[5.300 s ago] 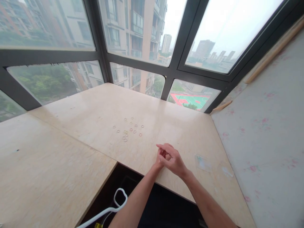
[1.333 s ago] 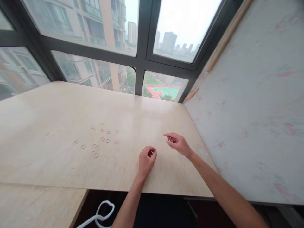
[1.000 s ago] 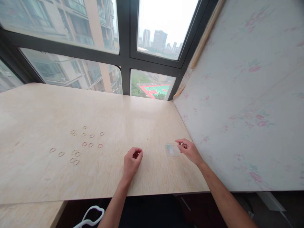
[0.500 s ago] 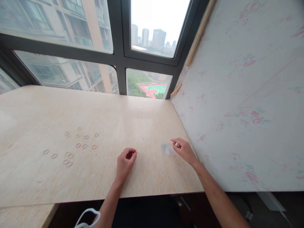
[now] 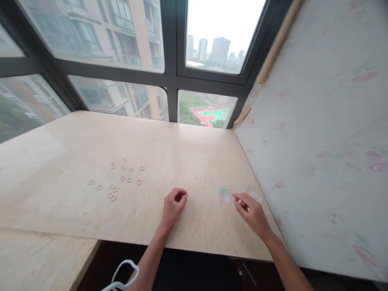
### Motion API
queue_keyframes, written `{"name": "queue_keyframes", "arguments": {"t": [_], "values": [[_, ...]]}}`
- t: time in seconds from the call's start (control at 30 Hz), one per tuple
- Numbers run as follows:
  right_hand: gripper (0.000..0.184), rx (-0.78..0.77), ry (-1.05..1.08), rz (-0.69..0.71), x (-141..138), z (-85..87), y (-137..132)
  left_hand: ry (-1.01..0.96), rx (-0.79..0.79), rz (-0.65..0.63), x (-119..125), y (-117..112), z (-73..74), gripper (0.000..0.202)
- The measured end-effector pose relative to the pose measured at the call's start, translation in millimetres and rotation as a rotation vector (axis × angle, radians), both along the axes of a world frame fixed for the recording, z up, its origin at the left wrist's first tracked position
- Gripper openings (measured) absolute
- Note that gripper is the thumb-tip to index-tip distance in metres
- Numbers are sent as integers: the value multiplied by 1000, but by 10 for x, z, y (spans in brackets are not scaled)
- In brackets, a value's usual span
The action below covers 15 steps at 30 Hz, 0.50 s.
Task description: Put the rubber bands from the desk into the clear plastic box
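Observation:
My left hand [image 5: 175, 208] rests on the pale tabletop with its fingers curled and thumb and forefinger tips together; anything between them is too small to make out. My right hand [image 5: 252, 210] is at the right edge of a small clear plastic box [image 5: 222, 201], thumb and forefinger close together. Whether it holds anything is unclear. Inside the box lie tiny teal bands [image 5: 223, 190] and a whitish patch. To the left, several thin rings [image 5: 123, 178], reddish, yellowish and brownish, are scattered on the table.
The marble-patterned tabletop [image 5: 182, 153] meets a flower-patterned wall [image 5: 318, 141] on the right and dark window frames [image 5: 121, 72] behind. A clear flat piece [image 5: 256, 196] lies beyond my right hand. A white loop [image 5: 127, 262] shows by my left forearm.
The view has turned left, shifting the scene rightward. My right hand has drawn back from above the box to its right edge, uncovering the clear flat piece. My left hand keeps its curled pose.

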State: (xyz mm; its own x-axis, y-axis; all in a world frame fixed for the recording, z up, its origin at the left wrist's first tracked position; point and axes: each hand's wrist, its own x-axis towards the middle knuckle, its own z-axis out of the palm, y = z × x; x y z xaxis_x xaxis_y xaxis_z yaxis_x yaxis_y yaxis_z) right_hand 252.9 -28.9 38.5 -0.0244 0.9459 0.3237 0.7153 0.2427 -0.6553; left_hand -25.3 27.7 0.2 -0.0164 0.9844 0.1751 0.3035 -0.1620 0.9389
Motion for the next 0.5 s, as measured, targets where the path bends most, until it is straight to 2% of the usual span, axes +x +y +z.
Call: {"name": "queue_keyframes", "arguments": {"t": [0.13,0.23,0.33,0.5], "values": [[25,-32,65,57,-59,-238,-236,-53,-41,-47,-59,14,-1,11],[24,-3,94,49,-9,-421,-295,-84,-70,-47,-246,93,48,12],[27,23,115,18,72,-554,-274,-25,-46,99,-609,228,137,14],[32,-5,125,78,195,-669,-225,222,-25,310,-1506,464,320,18]]}}
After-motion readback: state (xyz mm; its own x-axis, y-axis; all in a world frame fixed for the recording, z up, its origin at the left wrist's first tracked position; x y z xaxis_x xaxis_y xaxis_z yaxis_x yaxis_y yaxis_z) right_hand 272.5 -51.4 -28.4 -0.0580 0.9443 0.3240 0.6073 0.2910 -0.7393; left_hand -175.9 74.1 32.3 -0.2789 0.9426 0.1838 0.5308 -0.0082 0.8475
